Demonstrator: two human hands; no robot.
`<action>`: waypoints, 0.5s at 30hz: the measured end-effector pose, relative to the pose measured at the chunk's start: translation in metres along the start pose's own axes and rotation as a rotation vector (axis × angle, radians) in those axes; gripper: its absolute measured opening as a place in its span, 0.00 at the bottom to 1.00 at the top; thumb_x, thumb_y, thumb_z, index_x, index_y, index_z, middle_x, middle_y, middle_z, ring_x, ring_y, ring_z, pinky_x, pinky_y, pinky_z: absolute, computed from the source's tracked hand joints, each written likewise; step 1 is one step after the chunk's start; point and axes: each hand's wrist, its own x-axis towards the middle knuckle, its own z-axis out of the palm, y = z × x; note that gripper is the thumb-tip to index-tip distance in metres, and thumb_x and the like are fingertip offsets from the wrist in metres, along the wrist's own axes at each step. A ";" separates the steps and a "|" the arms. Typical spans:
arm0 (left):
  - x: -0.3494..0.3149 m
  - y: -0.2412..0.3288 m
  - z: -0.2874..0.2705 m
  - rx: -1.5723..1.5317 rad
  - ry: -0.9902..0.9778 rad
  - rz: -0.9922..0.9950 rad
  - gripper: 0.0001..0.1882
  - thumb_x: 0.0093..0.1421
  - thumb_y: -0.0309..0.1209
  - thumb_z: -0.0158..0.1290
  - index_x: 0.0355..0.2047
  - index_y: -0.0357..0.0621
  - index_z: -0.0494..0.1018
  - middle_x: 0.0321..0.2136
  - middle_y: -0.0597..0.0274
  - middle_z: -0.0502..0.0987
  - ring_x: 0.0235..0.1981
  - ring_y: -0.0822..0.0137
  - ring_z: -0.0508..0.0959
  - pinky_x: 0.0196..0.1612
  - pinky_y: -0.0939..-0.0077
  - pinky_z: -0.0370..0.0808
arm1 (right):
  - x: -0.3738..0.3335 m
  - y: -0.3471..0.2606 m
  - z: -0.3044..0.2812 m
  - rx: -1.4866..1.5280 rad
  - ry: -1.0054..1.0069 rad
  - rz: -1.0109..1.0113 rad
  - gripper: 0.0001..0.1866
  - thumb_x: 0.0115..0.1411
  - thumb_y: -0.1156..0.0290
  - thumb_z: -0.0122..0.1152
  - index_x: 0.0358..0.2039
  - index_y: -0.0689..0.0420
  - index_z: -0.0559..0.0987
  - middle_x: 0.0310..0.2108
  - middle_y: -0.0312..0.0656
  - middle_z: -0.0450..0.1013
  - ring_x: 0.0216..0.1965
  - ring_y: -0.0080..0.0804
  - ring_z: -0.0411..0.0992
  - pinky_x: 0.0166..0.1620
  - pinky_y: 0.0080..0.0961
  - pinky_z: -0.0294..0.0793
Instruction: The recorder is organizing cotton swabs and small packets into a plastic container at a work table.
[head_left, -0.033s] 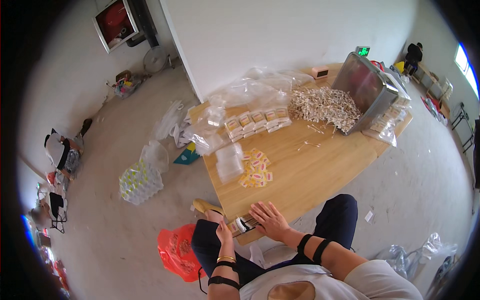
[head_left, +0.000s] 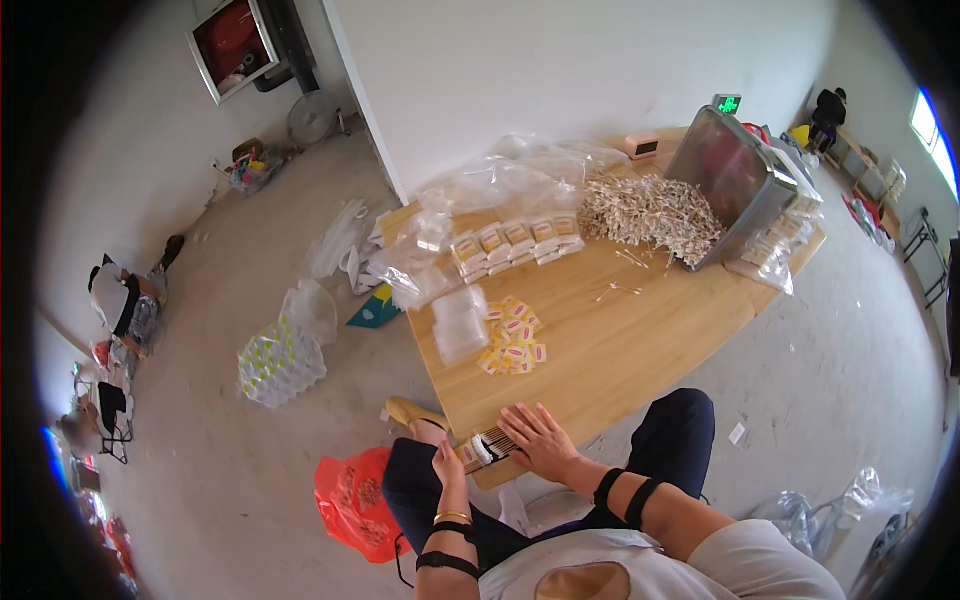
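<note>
At the table's near left corner, a small clear packet (head_left: 468,454) with a yellow-and-white card showing is held in my left hand (head_left: 448,464), its fingers closed on the packet's left end. A row of cotton swabs (head_left: 493,444) with dark tips lies at the packet's right side, partly inside it as far as I can see. My right hand (head_left: 540,440) rests flat with fingers stretched out, its fingertips against the swab sticks. Farther up the table are a scatter of yellow-and-white cards (head_left: 513,340) and a stack of clear plastic bags (head_left: 460,328).
Filled swab packets (head_left: 515,245) stand in rows at the back of the wooden table (head_left: 620,330). A tilted grey bin (head_left: 725,185) spills a heap of loose swabs (head_left: 645,215). A red bag (head_left: 358,505) sits beside my left leg. Someone in dark clothes (head_left: 828,108) is far right.
</note>
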 end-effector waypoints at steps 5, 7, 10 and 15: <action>-0.018 0.028 0.013 -0.209 -0.072 -0.141 0.26 0.72 0.46 0.44 0.40 0.30 0.76 0.33 0.57 0.81 0.32 0.66 0.79 0.35 0.70 0.74 | 0.009 -0.013 0.013 0.004 -0.006 -0.020 0.37 0.66 0.47 0.49 0.71 0.48 0.56 0.73 0.37 0.50 0.74 0.39 0.44 0.73 0.47 0.39; -0.022 0.033 0.010 0.035 -0.022 0.022 0.27 0.72 0.47 0.44 0.37 0.29 0.77 0.33 0.50 0.82 0.33 0.62 0.81 0.36 0.68 0.75 | 0.013 -0.023 0.013 0.010 -0.016 -0.044 0.37 0.66 0.46 0.48 0.71 0.48 0.57 0.73 0.37 0.50 0.74 0.39 0.44 0.73 0.47 0.39; -0.020 0.031 0.003 0.255 0.071 0.148 0.34 0.70 0.54 0.41 0.34 0.30 0.78 0.32 0.42 0.82 0.34 0.52 0.82 0.38 0.62 0.75 | 0.016 -0.031 0.013 -0.052 -0.019 -0.025 0.40 0.66 0.43 0.47 0.71 0.51 0.55 0.73 0.39 0.49 0.74 0.39 0.43 0.73 0.47 0.39; -0.014 0.029 -0.022 0.342 0.081 0.037 0.42 0.66 0.64 0.35 0.32 0.32 0.78 0.29 0.40 0.81 0.35 0.40 0.80 0.39 0.53 0.74 | 0.003 -0.009 0.008 0.086 -0.025 0.099 0.48 0.65 0.37 0.44 0.71 0.62 0.51 0.74 0.46 0.46 0.75 0.39 0.41 0.74 0.44 0.36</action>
